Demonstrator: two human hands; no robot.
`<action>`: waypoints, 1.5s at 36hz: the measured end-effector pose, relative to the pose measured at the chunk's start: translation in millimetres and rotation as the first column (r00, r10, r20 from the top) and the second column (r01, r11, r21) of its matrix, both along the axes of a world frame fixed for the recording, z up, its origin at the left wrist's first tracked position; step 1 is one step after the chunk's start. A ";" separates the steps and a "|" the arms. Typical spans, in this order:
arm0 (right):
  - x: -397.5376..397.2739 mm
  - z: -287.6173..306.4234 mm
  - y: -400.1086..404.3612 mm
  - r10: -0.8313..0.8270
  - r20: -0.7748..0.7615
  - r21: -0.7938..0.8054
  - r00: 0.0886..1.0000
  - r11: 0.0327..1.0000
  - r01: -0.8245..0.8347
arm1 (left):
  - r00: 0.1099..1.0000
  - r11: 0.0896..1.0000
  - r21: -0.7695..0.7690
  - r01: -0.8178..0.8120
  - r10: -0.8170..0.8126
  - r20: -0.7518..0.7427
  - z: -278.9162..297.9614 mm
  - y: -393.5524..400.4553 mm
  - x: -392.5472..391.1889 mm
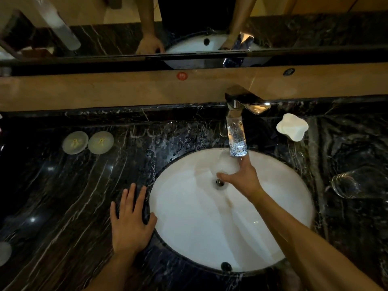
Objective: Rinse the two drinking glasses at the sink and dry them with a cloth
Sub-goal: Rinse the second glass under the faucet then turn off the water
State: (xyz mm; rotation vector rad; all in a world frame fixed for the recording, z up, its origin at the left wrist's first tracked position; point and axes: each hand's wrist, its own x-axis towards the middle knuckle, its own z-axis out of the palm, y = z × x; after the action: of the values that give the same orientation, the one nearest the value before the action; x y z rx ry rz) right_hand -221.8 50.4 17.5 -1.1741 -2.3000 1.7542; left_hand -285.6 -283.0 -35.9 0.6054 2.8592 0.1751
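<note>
A clear drinking glass (225, 165) sits under the spout of the chrome faucet (237, 133), above the white sink basin (189, 217). My right hand (241, 178) grips it from the right, thumb in front and index finger reaching up to the spout. The glass is faint against the basin, and I cannot tell whether water is running. A second clear glass (353, 183) rests on the dark marble counter to the right of the basin. My left hand (130, 219) lies flat on the counter at the basin's left rim, fingers spread, holding nothing.
A white soap dish (292, 127) stands right of the faucet. Two round pale lids (75, 142) (100, 142) lie at the back left of the counter. A white round object (3, 253) shows at the left edge. A mirror runs along the back wall.
</note>
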 end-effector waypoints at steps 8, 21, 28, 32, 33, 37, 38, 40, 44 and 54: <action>-0.9 -2.3 -1.0 -0.027 0.059 0.351 0.998 0.936 0.005 | 1.000 1.000 -0.010 -0.001 0.001 -0.003 -1.5 -0.2 0.3; 8.6 11.6 26.7 0.186 0.492 0.243 0.851 0.908 -0.340 | 1.000 1.000 -0.009 -0.003 0.003 -0.004 0.7 0.7 0.2; 10.1 8.8 20.4 0.153 0.277 -0.242 0.948 0.966 -0.085 | 1.000 1.000 -0.006 -0.003 0.003 -0.004 0.9 0.6 0.3; 4.1 9.1 12.3 0.103 0.200 -0.360 0.974 0.932 -0.025 | 1.000 1.000 -0.011 -0.004 0.004 -0.005 0.4 1.0 0.2; 2.4 8.0 9.4 0.089 0.181 -0.351 0.979 0.936 -0.020 | 1.000 1.000 -0.014 -0.004 0.004 -0.004 0.2 1.1 0.1; -5.3 0.1 -2.5 0.020 0.116 -0.269 0.993 0.963 0.012 | 1.000 1.000 -0.021 -0.007 0.007 0.000 -0.4 0.9 -0.7; -6.7 -0.8 -5.3 0.003 0.109 -0.234 0.994 0.972 0.023 | 1.000 1.000 -0.019 -0.007 0.007 0.001 -0.4 0.6 -0.5; -9.1 -2.6 -8.6 -0.007 0.109 -0.137 0.994 0.990 0.022 | 1.000 1.000 -0.018 -0.009 0.009 0.002 -0.2 0.5 -0.3; -10.2 -0.7 -10.1 -0.025 0.137 0.096 0.990 0.995 0.012 | 1.000 1.000 -0.024 -0.007 0.008 0.001 -0.5 0.5 0.0; 0.9 5.0 3.4 -0.039 0.080 0.534 0.996 0.845 -0.010 | 1.000 1.000 -0.021 0.001 -0.001 0.001 -1.8 -0.7 -0.1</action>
State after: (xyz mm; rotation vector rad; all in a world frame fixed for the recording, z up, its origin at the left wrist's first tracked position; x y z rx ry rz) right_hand -220.9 53.8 22.5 -1.1575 -2.5656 0.9474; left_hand -285.8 -283.8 -37.7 0.6027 2.8557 0.1446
